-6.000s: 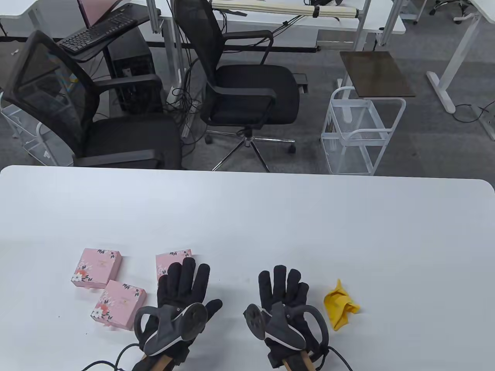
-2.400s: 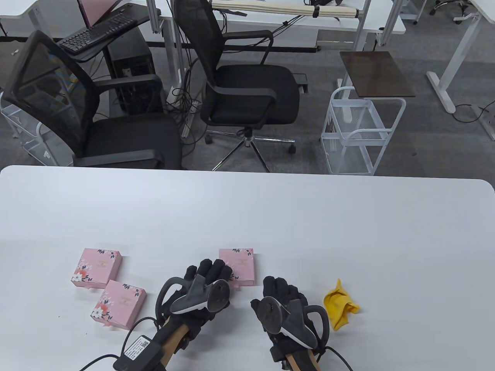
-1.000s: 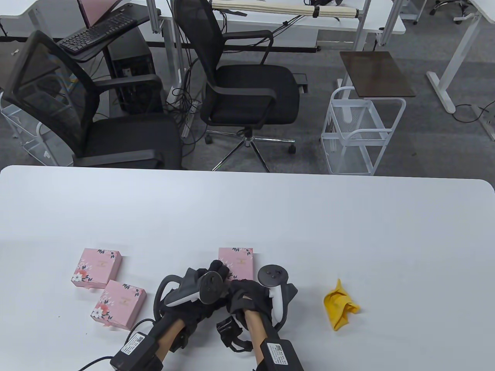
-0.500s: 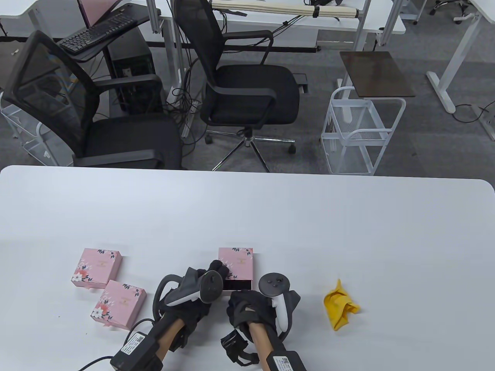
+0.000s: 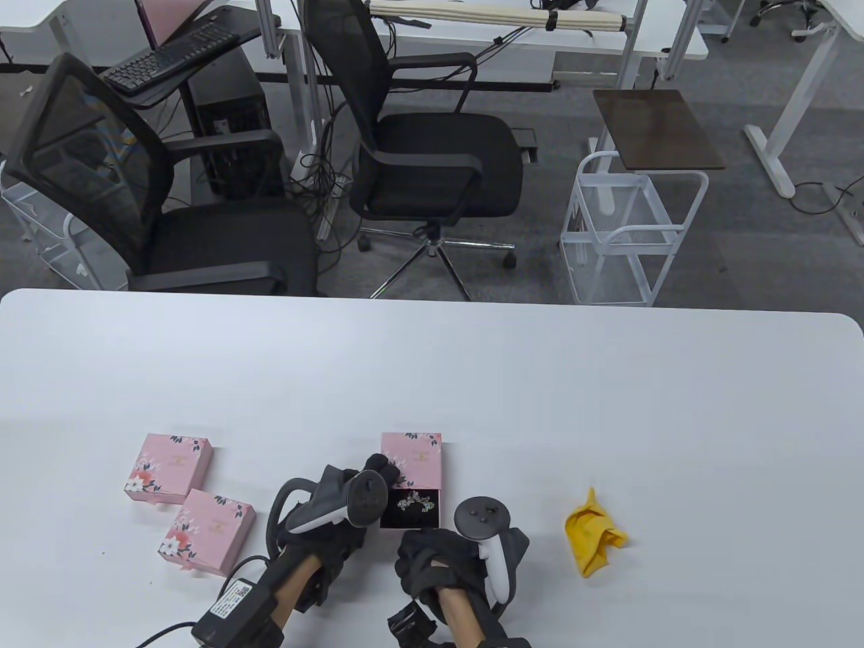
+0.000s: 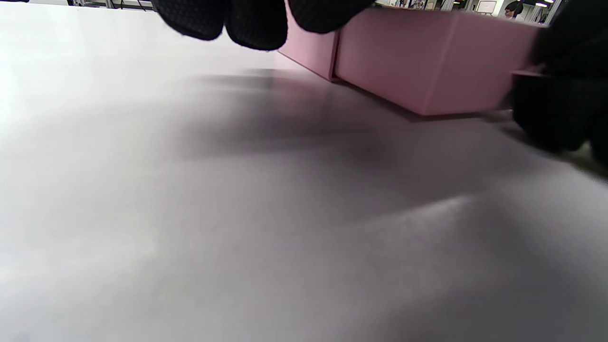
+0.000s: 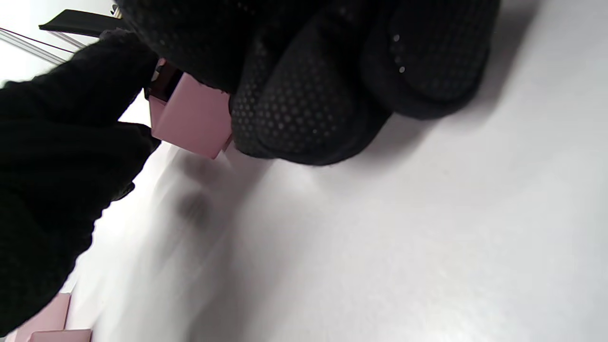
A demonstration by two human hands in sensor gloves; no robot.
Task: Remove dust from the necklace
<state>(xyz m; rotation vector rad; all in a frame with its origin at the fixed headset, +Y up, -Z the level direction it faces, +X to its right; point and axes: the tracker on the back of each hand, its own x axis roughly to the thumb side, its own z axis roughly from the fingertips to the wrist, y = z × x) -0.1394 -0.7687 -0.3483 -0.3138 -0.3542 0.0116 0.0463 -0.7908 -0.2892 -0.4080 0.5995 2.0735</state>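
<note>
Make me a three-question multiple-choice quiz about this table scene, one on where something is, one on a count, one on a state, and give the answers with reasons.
1. Where does the yellow cloth lie?
A. To the right of the right hand
B. On top of a pink box
C. Between the two hands

2. How many pink boxes are on the table?
A. Two
B. Three
C. Four

3. What state is the box by the hands in?
A. Closed
B. Upside down
C. Its drawer pulled out, the necklace showing

Answers: 1 A, the cloth lies on bare table right of that hand. 2 B, two lie at the left and one by the hands. 3 C, the dark tray sticks out toward the person while the left hand steadies the sleeve.
</note>
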